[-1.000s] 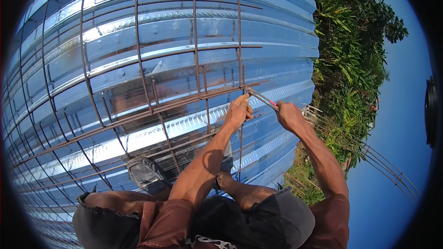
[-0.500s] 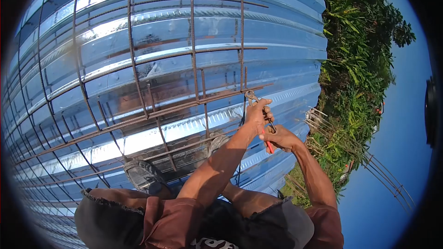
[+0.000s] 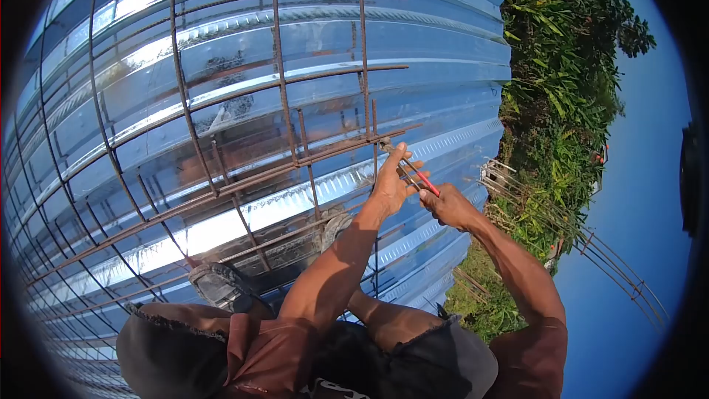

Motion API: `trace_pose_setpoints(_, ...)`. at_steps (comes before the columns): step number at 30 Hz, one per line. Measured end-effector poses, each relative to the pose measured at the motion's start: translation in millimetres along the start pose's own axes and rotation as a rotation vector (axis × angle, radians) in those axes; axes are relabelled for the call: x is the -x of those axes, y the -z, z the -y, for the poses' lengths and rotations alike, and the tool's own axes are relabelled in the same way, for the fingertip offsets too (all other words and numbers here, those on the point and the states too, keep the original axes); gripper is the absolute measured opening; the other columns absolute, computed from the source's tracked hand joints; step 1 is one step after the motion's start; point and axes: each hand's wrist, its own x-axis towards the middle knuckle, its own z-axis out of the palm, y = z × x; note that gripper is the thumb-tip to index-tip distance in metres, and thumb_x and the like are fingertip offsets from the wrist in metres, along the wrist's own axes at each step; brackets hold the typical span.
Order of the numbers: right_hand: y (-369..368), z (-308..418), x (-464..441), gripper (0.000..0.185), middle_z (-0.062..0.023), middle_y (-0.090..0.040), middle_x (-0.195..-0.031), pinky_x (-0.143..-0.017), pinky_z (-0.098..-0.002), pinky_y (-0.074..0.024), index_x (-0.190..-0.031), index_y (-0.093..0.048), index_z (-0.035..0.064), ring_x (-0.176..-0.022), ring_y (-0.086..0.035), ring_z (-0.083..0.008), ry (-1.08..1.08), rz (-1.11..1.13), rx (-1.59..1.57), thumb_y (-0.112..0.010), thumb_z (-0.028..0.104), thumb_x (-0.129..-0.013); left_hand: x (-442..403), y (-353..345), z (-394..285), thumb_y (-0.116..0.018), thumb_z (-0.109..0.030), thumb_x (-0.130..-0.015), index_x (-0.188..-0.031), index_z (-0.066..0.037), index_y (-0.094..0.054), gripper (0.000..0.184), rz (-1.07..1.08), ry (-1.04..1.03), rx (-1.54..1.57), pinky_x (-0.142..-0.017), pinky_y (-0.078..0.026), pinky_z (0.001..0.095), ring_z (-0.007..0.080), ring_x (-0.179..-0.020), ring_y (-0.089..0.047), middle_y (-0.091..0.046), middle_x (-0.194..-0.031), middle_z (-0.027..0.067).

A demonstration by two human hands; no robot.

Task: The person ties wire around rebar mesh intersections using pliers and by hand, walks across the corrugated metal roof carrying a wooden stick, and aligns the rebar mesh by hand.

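My right hand (image 3: 448,207) is closed round the red-handled end of a pair of pincers (image 3: 430,185). The jaws point up and left, up against the crossing of rusty rebar (image 3: 332,151) at the mat's right end. Beside the pincers' shaft, my left hand (image 3: 392,182) has its fingers apart, just below that crossing. Whether its fingers touch the tool is hard to make out. Any tie wire at the jaws is too small to see.
Below the rebar grid lies shiny corrugated metal decking (image 3: 436,114). My shoes (image 3: 225,286) are among the bars. Past the deck edge, green plants (image 3: 561,66) grow, and more bars (image 3: 617,273) stick out at the right.
My left hand has loosened from round the pincers, its fingers now apart. The pincers have swung to a flatter slant, my right hand moving up on the handles. The view has shifted slightly.
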Motion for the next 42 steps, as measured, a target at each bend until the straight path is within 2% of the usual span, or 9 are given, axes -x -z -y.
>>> trace_pose_setpoints(5,-16,9,6,0.032,0.0059,-0.037,-0.064,-0.043,-0.0218,-0.0289,-0.08,-0.048,0.0108,-0.052,-0.033,-0.0062,-0.476,0.537,-0.892,-0.059,0.036,-0.095,-2,0,-6,-0.071,-0.039,-0.085,-0.105,-0.007,-0.057,0.04,0.212,0.094,0.244,-0.069,-0.056,0.0407,0.0176,-0.066,-0.062,-0.06,-0.076,0.0046)
trace_pose_setpoints(13,-11,33,17,0.028,-0.0174,-0.065,-0.072,-0.063,-0.0398,-0.0531,-0.103,-0.056,-0.0062,-0.069,-0.066,-0.0336,0.379,-0.52,1.19,-0.057,0.017,-0.087,-27,-57,3,-0.062,-0.026,-0.091,-0.078,-0.003,-0.054,0.028,-0.346,0.014,0.419,-0.046,-0.043,0.0341,0.0152,-0.045,-0.044,-0.045,-0.055,0.002)
trace_pose_setpoints(15,-12,17,10,0.026,-0.0195,-0.066,-0.072,-0.066,-0.045,-0.0536,-0.104,-0.055,-0.0082,-0.069,-0.065,-0.0397,0.321,-0.503,1.165,-0.05,0.01,-0.087,-21,-54,6,-0.063,-0.031,-0.09,-0.08,-0.004,-0.052,0.031,-0.34,0.048,0.389,-0.047,-0.042,0.034,0.0137,-0.048,-0.044,-0.046,-0.06,0.0024)
trace_pose_setpoints(19,-9,3,-8,0.02,-0.0109,-0.052,-0.059,-0.049,-0.0417,-0.0474,-0.089,-0.055,-0.001,-0.047,-0.052,-0.0309,0.434,-0.273,0.74,-0.052,0.018,-0.095,2,-29,-2,-0.069,-0.038,-0.085,-0.096,-0.004,-0.058,0.037,-0.306,0.045,0.052,-0.056,-0.051,0.0373,0.0173,-0.054,-0.051,-0.05,-0.065,0.0049)
trace_pose_setpoints(21,-1,29,-1,0.025,-0.0059,-0.054,-0.06,-0.044,-0.0317,-0.0454,-0.09,-0.056,0.0011,-0.052,-0.057,-0.0193,-0.507,0.316,-0.417,-0.058,0.026,-0.095,17,-17,-6,-0.07,-0.038,-0.084,-0.107,-0.006,-0.06,0.04,-0.016,0.087,0.297,-0.062,-0.053,0.0373,0.0175,-0.059,-0.055,-0.052,-0.069,0.0049)
trace_pose_setpoints(23,-5,21,3,0.033,-0.0025,-0.053,-0.062,-0.042,-0.0235,-0.0383,-0.088,-0.056,0.0028,-0.052,-0.055,-0.0121,-0.512,0.386,-0.783,-0.063,0.035,-0.093,16,-16,-10,-0.069,-0.032,-0.085,-0.113,-0.009,-0.059,0.038,0.09,0.103,0.339,-0.063,-0.053,0.0361,0.0154,-0.061,-0.054,-0.051,-0.069,0.0027)
trace_pose_setpoints(30,9,80,25,0.033,-0.0215,-0.068,-0.092,-0.066,-0.0453,-0.0525,-0.097,-0.059,-0.0049,-0.087,-0.067,-0.0338,-0.005,-0.104,0.825,-0.066,0.023,-0.08,1,-54,-9,-0.059,-0.012,-0.088,-0.097,-0.002,-0.058,0.013,-0.207,0.023,0.314,-0.049,-0.042,0.0321,0.0113,-0.05,-0.042,-0.042,-0.061,-0.0009)
trace_pose_setpoints(35,-6,42,9,0.021,-0.0245,-0.066,-0.088,-0.062,-0.047,-0.0505,-0.1,-0.059,-0.0042,-0.075,-0.066,-0.0382,0.007,-0.417,1.135,-0.054,0.01,-0.086,-20,-67,-10,-0.064,-0.027,-0.086,-0.083,-0.009,-0.05,0.024,-0.325,0.096,0.353,-0.044,-0.044,0.0335,0.0174,-0.046,-0.047,-0.048,-0.06,0.0032)
trace_pose_setpoints(42,-9,37,17,0.024,-0.0014,-0.05,-0.062,-0.047,-0.0279,-0.0455,-0.083,-0.057,0.0027,-0.054,-0.055,-0.0133,-0.522,0.33,-0.605,-0.063,0.025,-0.091,8,-9,-7,-0.066,-0.026,-0.088,-0.122,-0.004,-0.049,0.044,0.151,0.127,0.283,-0.069,-0.055,0.0416,0.0229,-0.075,-0.061,-0.057,-0.092,0.01)
